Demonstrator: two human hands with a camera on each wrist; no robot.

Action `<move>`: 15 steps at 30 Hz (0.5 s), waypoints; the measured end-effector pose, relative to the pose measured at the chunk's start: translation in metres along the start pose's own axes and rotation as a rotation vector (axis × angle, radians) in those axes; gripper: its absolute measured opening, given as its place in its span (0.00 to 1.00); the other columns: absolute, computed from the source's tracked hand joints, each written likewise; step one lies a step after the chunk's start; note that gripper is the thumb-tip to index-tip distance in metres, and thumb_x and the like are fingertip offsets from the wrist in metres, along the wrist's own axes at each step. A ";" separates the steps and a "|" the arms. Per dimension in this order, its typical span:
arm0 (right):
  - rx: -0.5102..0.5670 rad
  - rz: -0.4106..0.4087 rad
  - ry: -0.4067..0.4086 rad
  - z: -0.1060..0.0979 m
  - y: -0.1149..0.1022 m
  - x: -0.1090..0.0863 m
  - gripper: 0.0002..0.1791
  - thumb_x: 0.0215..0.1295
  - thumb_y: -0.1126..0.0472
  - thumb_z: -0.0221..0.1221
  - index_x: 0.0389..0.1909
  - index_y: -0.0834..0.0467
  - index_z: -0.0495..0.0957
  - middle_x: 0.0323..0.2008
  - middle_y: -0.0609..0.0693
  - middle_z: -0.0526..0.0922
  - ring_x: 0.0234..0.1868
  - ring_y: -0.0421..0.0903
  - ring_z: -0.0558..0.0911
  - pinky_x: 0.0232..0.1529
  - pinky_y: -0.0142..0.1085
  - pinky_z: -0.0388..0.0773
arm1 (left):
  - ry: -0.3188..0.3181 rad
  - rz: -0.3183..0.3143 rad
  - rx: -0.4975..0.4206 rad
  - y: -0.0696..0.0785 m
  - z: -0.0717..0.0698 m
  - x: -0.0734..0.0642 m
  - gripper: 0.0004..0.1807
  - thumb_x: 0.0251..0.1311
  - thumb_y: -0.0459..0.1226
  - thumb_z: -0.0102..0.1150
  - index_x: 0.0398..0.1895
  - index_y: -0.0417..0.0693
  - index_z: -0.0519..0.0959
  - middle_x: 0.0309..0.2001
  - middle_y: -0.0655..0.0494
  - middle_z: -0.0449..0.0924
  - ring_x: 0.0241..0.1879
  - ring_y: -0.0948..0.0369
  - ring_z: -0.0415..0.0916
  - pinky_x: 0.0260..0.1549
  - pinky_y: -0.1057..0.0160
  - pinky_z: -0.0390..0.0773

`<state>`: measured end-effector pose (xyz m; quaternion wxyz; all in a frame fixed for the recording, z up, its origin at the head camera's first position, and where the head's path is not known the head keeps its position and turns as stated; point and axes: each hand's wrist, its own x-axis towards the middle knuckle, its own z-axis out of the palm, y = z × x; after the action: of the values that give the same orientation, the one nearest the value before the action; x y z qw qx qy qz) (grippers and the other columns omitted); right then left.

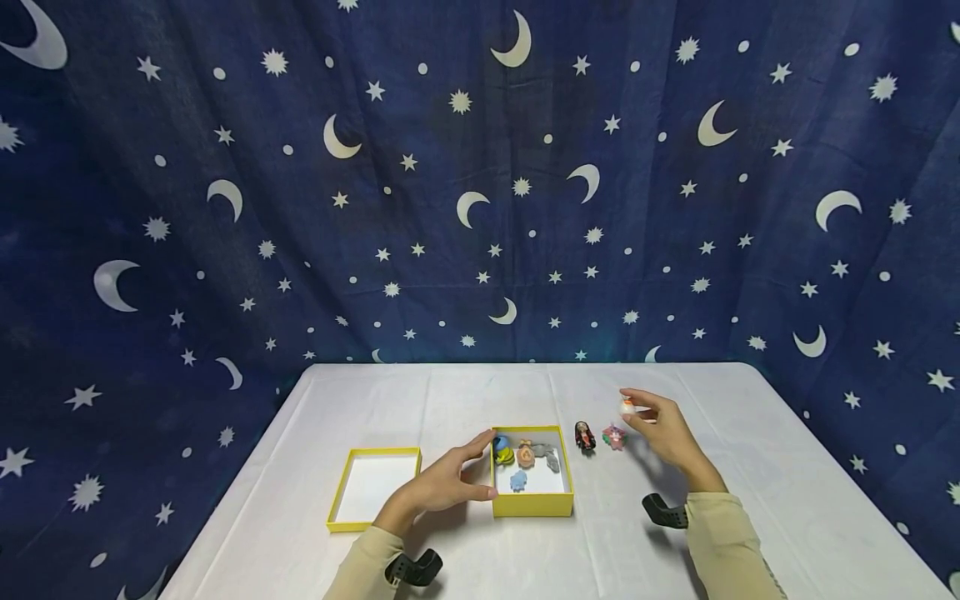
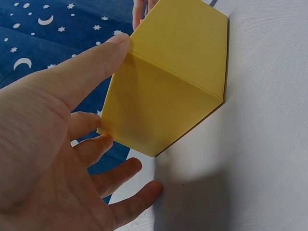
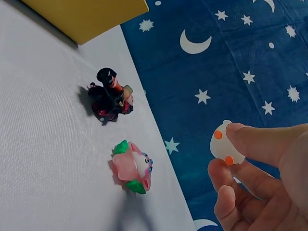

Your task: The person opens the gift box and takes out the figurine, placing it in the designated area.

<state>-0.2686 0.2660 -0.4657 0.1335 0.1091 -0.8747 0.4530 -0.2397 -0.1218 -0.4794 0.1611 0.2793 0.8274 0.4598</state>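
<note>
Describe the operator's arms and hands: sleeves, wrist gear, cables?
Left hand and right hand: bare, no gloves. Left sleeve and right sleeve: beige, reaching about to the wrist. Left wrist camera and right wrist camera: black, compact, bent shape. No cables or markings visible.

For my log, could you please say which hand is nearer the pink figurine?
Right: the right hand is raised beside the pink figurine; the left hand is farther, at the yellow box.
</note>
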 end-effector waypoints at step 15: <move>0.019 0.135 -0.011 -0.004 0.008 -0.004 0.25 0.65 0.72 0.62 0.63 0.72 0.73 0.55 0.77 0.78 0.37 0.44 0.80 0.32 0.27 0.78 | 0.012 -0.010 0.006 0.001 0.000 -0.001 0.49 0.62 0.41 0.69 0.82 0.51 0.51 0.83 0.46 0.45 0.78 0.42 0.56 0.75 0.40 0.60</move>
<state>-0.2667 0.2735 -0.4707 0.0968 0.0538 -0.8763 0.4688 -0.2386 -0.1222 -0.4786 0.1578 0.2728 0.8310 0.4583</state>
